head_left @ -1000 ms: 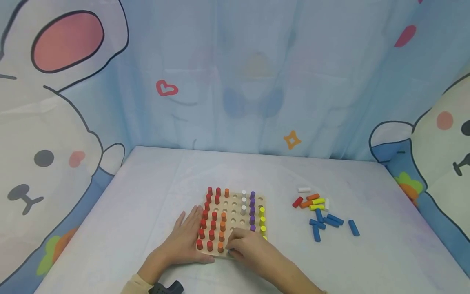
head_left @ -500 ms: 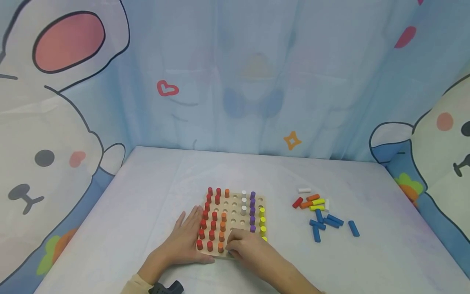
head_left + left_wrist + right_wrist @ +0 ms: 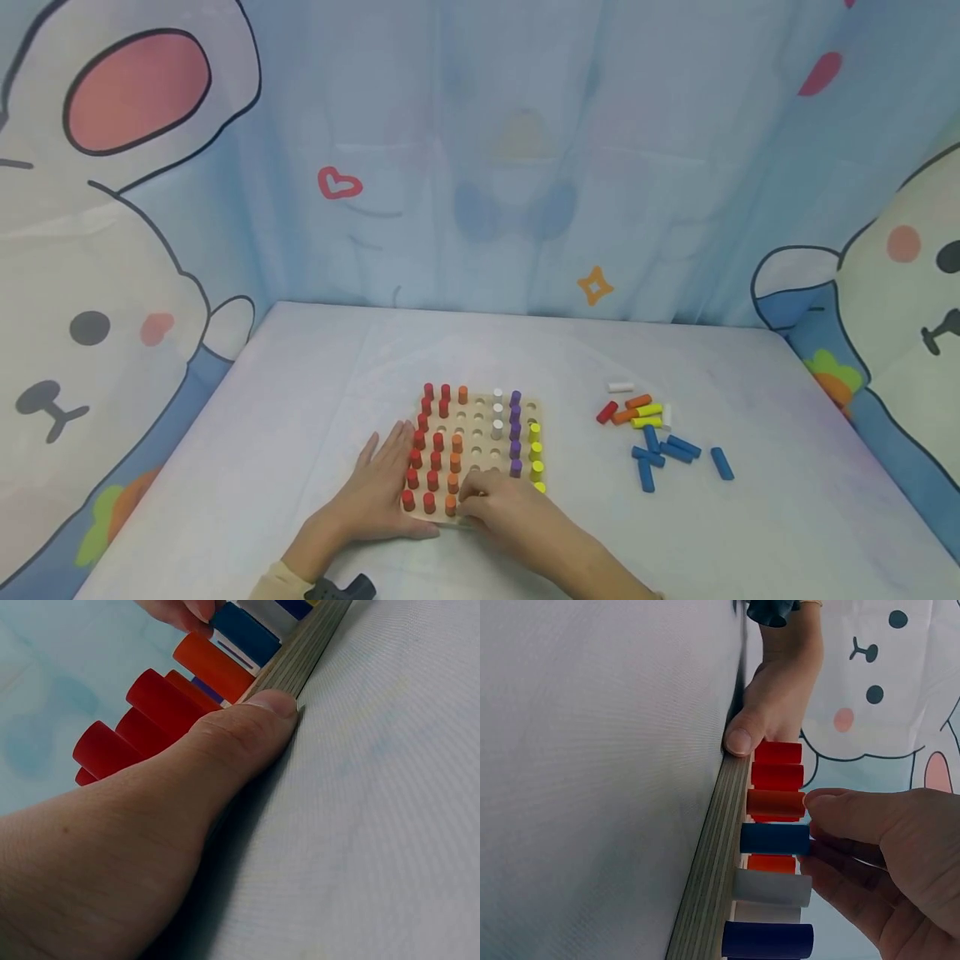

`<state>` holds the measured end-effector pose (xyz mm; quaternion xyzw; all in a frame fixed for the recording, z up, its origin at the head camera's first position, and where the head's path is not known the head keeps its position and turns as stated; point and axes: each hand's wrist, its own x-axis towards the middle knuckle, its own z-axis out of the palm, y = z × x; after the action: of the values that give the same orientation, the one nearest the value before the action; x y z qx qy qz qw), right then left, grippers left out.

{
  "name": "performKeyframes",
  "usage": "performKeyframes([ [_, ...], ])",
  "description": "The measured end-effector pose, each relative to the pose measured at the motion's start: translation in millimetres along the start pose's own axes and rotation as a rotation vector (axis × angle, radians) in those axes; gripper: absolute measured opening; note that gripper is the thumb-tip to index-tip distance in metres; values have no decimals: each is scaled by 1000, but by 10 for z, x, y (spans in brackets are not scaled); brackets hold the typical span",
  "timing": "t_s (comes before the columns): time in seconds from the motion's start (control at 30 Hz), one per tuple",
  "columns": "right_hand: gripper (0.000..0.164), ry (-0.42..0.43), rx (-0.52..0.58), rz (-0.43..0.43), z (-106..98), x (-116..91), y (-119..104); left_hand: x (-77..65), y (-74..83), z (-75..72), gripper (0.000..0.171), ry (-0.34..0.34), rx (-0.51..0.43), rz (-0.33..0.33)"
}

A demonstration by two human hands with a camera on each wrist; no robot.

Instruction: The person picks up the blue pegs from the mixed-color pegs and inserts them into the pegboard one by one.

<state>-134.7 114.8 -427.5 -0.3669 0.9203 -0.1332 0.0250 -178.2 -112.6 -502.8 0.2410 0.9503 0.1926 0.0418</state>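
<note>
The wooden pegboard (image 3: 486,415) carries red, orange, white, purple and yellow pegs in columns. My left hand (image 3: 378,487) lies along its left side with fingers straight, and the thumb rests on the near edge in the left wrist view. A blue peg (image 3: 774,838) stands upright in the front row, between an orange peg (image 3: 774,802) and a white peg (image 3: 771,888). Around the blue peg's top is my right hand (image 3: 889,862), its thumb apart from that peg and at the orange peg's end, its other fingertips close by. The right hand covers part of the front row in the head view.
To the board's right lie several loose blue pegs (image 3: 677,452), with yellow pegs (image 3: 647,422), orange pegs (image 3: 639,401), a red peg (image 3: 607,412) and white pegs (image 3: 621,387). All are on the white tablecloth (image 3: 337,367). A patterned curtain (image 3: 517,150) hangs behind the table.
My right hand has risen very slightly and shifted a little leftward at the front row. The left hand and the loose pegs stay where they were.
</note>
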Motion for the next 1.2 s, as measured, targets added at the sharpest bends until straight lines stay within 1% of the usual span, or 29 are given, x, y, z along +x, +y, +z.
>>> performKeyframes([
  [0.2, 13, 15, 13, 8, -63, -20, 55, 13, 5, 21, 132, 0, -21, -1],
  [0.27, 13, 46, 14, 15, -107, -33, 84, 17, 8, 20, 133, 6, -22, 2],
  [0.4, 11, 148, 1, 37, -225, -67, 173, 26, 13, 15, 133, 12, -24, 8],
  [0.5, 12, 218, -22, 88, -317, -97, 275, 30, 10, 17, 133, 11, -26, 10],
  [0.63, 17, 318, -34, 176, -436, -147, 448, 15, 1, 16, 133, 4, -27, 0],
  [0.8, 18, 457, -31, 272, -609, -233, 731, -18, -13, -1, 133, -5, -39, -20],
  [1.0, 18, 609, -31, 348, -813, -443, 1089, -27, -11, -25, 133, 10, -47, -13],
  [1.1, 20, 643, -32, 411, -880, -603, 1247, -18, -7, -22, 134, 3, -44, -6],
  [1.2, 23, 649, -35, 488, -925, -780, 1399, -6, -5, -8, 133, -7, -50, 0],
])
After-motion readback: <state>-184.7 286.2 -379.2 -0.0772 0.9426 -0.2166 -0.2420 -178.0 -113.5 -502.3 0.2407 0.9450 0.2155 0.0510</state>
